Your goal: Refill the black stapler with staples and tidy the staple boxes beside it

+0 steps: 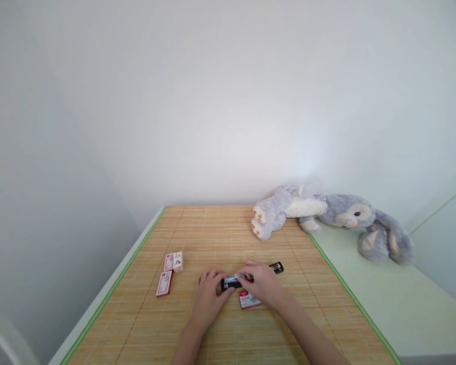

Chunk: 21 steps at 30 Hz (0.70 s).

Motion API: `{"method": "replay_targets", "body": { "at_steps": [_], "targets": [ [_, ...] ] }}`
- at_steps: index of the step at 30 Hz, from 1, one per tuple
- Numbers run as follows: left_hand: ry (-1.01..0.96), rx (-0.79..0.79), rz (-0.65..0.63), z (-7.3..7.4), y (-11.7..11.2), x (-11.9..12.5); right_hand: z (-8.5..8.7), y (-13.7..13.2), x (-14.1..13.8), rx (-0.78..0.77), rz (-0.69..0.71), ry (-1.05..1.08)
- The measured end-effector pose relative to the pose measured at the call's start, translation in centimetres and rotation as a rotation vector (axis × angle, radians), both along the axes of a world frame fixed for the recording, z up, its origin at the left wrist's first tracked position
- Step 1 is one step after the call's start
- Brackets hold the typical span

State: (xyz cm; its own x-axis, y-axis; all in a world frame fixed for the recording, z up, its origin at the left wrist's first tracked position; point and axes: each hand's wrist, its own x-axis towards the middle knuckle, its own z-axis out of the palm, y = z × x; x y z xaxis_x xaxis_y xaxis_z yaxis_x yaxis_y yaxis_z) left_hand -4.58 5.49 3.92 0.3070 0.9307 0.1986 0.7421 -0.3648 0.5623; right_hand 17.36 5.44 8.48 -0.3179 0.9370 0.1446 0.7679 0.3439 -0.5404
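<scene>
A black stapler lies opened out flat on the bamboo mat, running across in front of me. My left hand is closed around its left end, thumb on the near side and fingers on the far side. Over its middle, my right hand pinches a small silvery strip that looks like staples, close to the stapler's left part. The right hand covers much of the stapler's middle. Just below that hand lies a red and white staple box, partly hidden by it.
Several small red and white boxes lie together on the left of the mat. A grey plush rabbit lies along the back right, over the mat's green edge. A white wall rises behind the table.
</scene>
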Motion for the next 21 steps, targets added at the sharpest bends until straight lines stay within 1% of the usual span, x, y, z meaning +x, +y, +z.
{"method": "replay_targets", "body": {
  "at_steps": [3,6,11,12,16,17,18,21],
  "targets": [
    [0.002,0.001,0.013,0.1,-0.8,0.1,-0.2,0.5,-0.2,-0.009,0.051,-0.039],
    [-0.002,-0.012,0.021,0.3,-0.8,0.2,-0.1,0.7,-0.5,-0.032,0.068,-0.060],
    [-0.016,-0.020,0.008,0.6,-0.7,0.1,0.7,0.6,-0.5,-0.080,0.107,-0.097],
    [-0.019,-0.021,0.010,0.6,-0.7,0.1,0.8,0.5,-0.4,-0.080,0.079,-0.098],
    [-0.023,-0.031,0.019,0.5,-0.7,0.1,0.9,-0.4,-0.4,-0.114,-0.127,-0.134],
    [-0.025,-0.030,0.019,0.4,-0.7,0.1,0.8,-0.7,-0.6,-0.131,-0.140,-0.127],
    [-0.027,-0.029,0.018,0.4,-0.7,0.2,0.6,-1.2,-0.8,-0.150,-0.122,-0.099],
    [-0.023,-0.031,0.021,0.5,-0.7,0.2,-0.2,-2.8,-1.3,-0.221,-0.017,0.114]
  ]
}}
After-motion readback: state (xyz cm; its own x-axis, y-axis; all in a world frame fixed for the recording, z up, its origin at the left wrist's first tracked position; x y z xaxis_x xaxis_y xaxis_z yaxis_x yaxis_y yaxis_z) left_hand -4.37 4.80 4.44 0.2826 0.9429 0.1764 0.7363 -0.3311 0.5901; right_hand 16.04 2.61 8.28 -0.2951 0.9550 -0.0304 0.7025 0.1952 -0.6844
